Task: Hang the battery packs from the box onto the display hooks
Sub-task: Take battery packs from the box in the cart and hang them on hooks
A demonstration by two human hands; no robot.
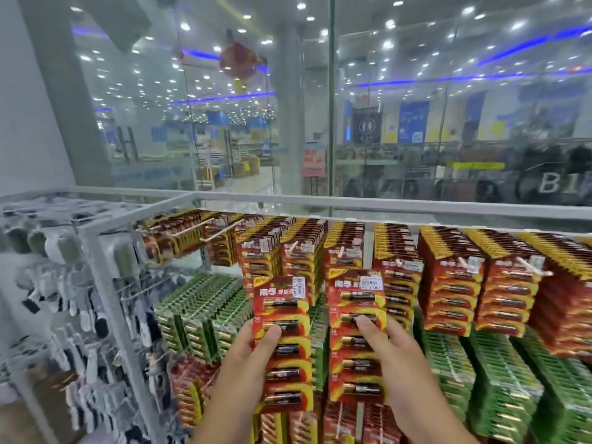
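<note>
Risk, largest first: we are facing a display rack [105, 251] whose red rows are hanging nearly full, so a forced pack could be pushing hung stock off a hook [221, 230]. Lesser risk: we are gripping each pack low, so its hang hole may be wavering off the hook tip.

Item: two red battery packs, raised before the rack. Left pack [282, 341], five cells, price sticker on top, held by our left hand [246, 357], thumb across the front. Right pack [355, 334], alike, clasped by our right hand [397, 354].
</note>
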